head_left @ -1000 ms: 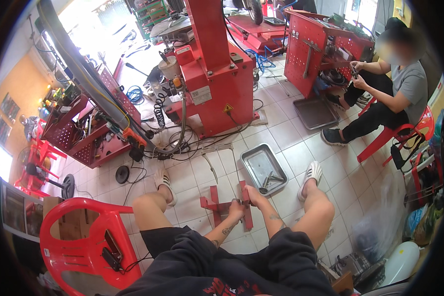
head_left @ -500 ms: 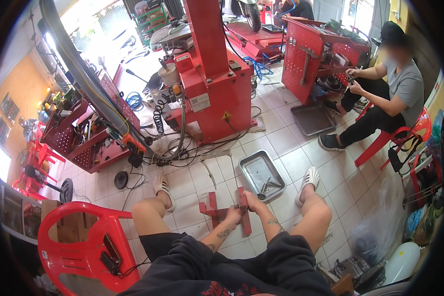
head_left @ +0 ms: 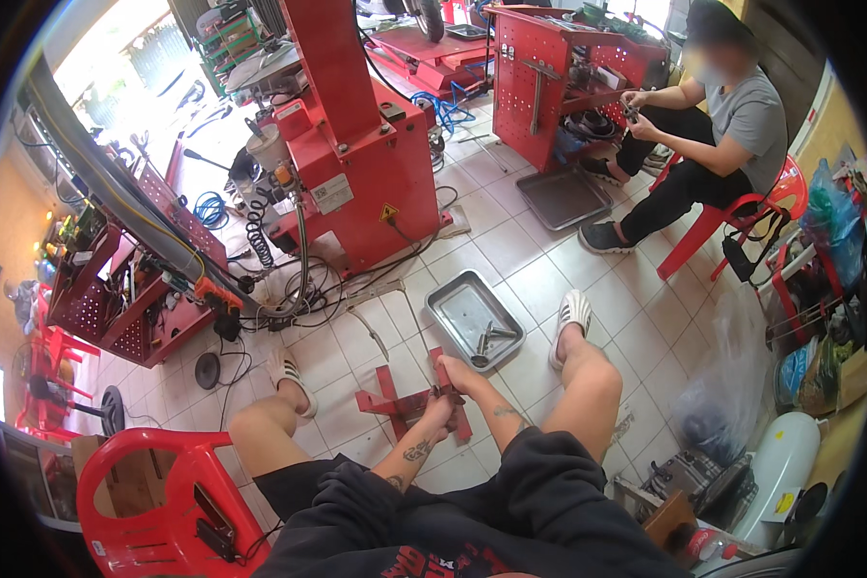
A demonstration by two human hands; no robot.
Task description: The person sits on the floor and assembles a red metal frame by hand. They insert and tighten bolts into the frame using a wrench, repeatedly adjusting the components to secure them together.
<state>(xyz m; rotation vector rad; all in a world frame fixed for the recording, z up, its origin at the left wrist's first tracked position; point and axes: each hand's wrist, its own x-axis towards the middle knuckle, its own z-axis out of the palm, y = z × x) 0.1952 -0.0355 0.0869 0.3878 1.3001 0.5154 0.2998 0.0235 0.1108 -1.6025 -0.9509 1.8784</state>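
Observation:
On the tiled floor between my feet lies a red metal stand made of crossed bars. My right hand is closed on the upper part of its right-hand bar. Just below and to the left, my left hand is closed against the same bar, by a small dark part I cannot make out. My fingers hide most of that spot. Beyond my right hand, a grey metal tray holds several metal cylindrical parts at its near right corner.
A red lift column stands ahead with cables round its base. To the left are a red tool cart and a red plastic chair. At right, a seated person handles a small part near a dark tray. A white tank lies lower right.
The whole view has shifted, so the scene sits further left and slightly higher. Both hands stay at the red stand, and the tray with its metal parts has kept its place.

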